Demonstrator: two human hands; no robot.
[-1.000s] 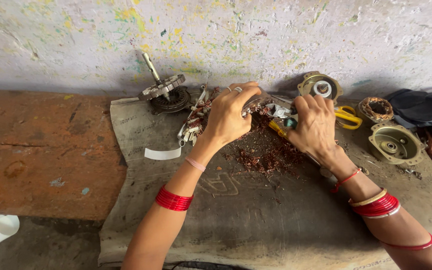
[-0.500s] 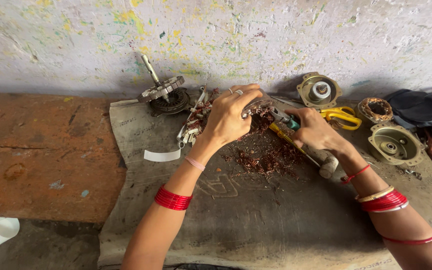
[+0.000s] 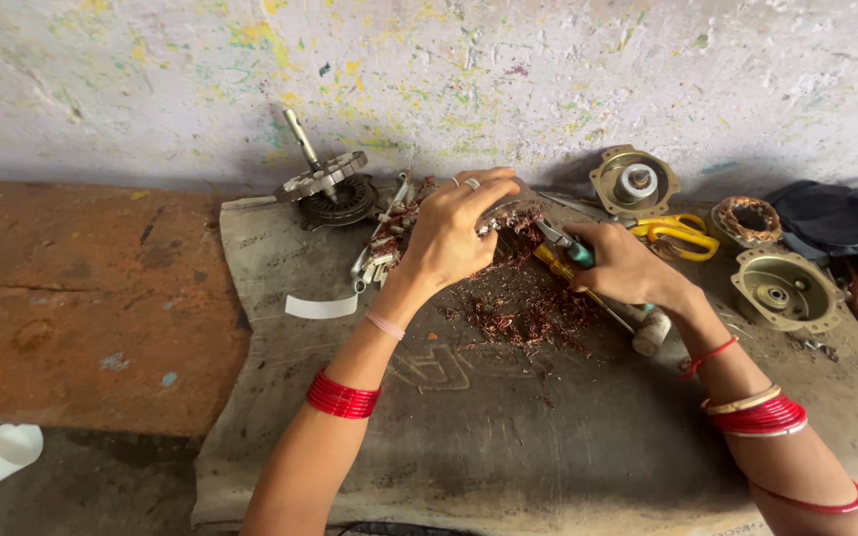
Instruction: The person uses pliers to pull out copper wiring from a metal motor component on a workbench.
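Gripping a motor stator core (image 3: 513, 213) packed with copper winding, the left hand (image 3: 454, 233) is seen closed over the part's top near the far edge of a grey sackcloth mat (image 3: 508, 437), while the right hand (image 3: 623, 268) is wrapped around the green and yellow handles of a pair of pliers (image 3: 563, 248) whose nose is pressed into the coil. The core is held tilted just above the mat, directly over a heap of cut copper wire scraps (image 3: 528, 318).

Several risks can be read from the pose. The plier nose is pointed toward the fingers (image 3: 494, 184) of the left hand, so a slip off the wire could drive it into them. Bare skin is set against frayed wire ends, and cuts or pricks are judged likely if a strand gives way suddenly. Loose scraps could also be scattered off the mat onto the rust-red floor (image 3: 81, 298).

A rotor with its shaft (image 3: 322, 184) is lying to the left, well apart from the hands. Yellow-handled scissors (image 3: 682, 235) and a brass-coloured end cover (image 3: 635, 181) are lying just beyond the right hand, where they could be knocked by a sharp backward pull. A second cover (image 3: 785, 288) is resting farther right.
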